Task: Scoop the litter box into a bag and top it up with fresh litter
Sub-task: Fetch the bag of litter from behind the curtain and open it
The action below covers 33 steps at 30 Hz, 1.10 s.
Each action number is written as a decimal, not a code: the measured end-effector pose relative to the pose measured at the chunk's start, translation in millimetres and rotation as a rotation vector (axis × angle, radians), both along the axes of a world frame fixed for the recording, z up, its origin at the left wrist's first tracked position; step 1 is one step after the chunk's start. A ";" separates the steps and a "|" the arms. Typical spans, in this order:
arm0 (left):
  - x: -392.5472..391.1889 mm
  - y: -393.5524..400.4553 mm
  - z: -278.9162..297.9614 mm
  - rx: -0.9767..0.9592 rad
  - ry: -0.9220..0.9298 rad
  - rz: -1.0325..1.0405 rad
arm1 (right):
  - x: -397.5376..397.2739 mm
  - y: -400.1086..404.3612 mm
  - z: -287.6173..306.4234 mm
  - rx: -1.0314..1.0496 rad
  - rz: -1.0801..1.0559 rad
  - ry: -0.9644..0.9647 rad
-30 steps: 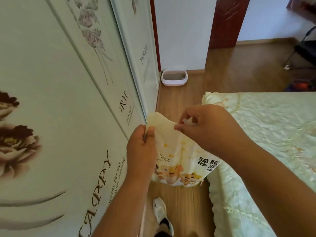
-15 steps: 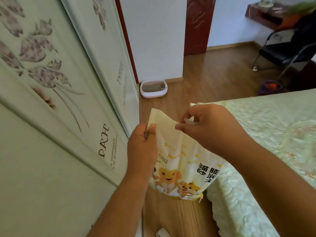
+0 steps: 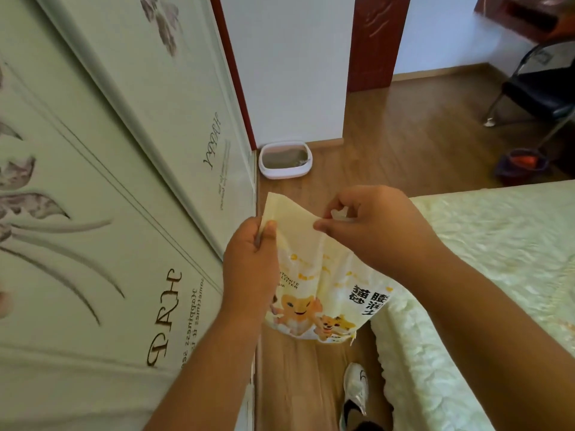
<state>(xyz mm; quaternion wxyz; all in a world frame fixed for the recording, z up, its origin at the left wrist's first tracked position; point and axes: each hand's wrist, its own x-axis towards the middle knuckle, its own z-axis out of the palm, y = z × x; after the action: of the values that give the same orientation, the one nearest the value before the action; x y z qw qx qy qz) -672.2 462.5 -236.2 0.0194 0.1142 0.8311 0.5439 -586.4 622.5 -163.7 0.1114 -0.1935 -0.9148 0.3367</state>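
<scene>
Pale-green wardrobe doors and a quilted cream bed flank a strip of wooden floor. At its far end, against the wall, sits the white plastic litter box, well apart from the person. Both hands pinch the top edge of a yellow printed litter bag: left hand at one corner, right hand at the other. Judged step: opening fresh litter; next, carry it over.

Litter bag: held up in the foreground between left hand and right hand, each pinching its top edge. Wardrobe to the left, bed to the right, shoe on the floor below. Litter box: on the floor ahead, in the corner beyond the wardrobe's far end, well apart from the bag; chair far right behind the bed.
</scene>
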 end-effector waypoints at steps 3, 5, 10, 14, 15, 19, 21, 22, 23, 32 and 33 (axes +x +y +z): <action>-30.2 28.6 0.3 -0.020 -0.005 0.038 | -37.1 34.0 0.9 0.017 0.048 -0.018; -48.7 46.8 -0.3 -0.010 -0.013 0.074 | -62.3 53.7 2.3 0.037 0.086 -0.046; -93.1 81.2 -4.1 0.027 -0.058 0.151 | -120.0 91.1 6.4 0.078 0.165 -0.080; -130.3 107.8 -2.3 0.021 -0.066 0.155 | -161.7 120.9 7.8 0.086 0.177 -0.094; -141.9 115.9 -2.7 0.015 -0.065 0.150 | -173.5 128.4 7.8 0.088 0.176 -0.098; -198.2 146.2 -9.3 0.001 -0.062 0.100 | -222.8 158.9 5.4 0.061 0.139 -0.108; -229.7 158.8 -16.4 -0.002 -0.056 0.071 | -248.4 171.1 2.5 0.056 0.118 -0.120; -245.6 164.8 -19.7 0.004 -0.058 0.058 | -261.6 176.2 1.0 0.057 0.107 -0.121; -261.4 170.9 -22.9 0.007 -0.063 0.047 | -275.1 180.9 -0.5 0.061 0.095 -0.120; -386.9 224.2 -27.0 -0.019 -0.041 -0.099 | -375.8 223.2 -4.7 0.056 -0.021 -0.128; -397.8 230.8 -25.2 -0.019 -0.036 -0.106 | -384.7 228.6 -4.3 0.053 -0.029 -0.128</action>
<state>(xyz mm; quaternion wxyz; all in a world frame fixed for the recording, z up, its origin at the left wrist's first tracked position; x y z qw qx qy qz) -1070.0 693.3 -261.4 0.0643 0.1482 0.8286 0.5360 -971.1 851.1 -168.0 0.0625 -0.2251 -0.9256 0.2977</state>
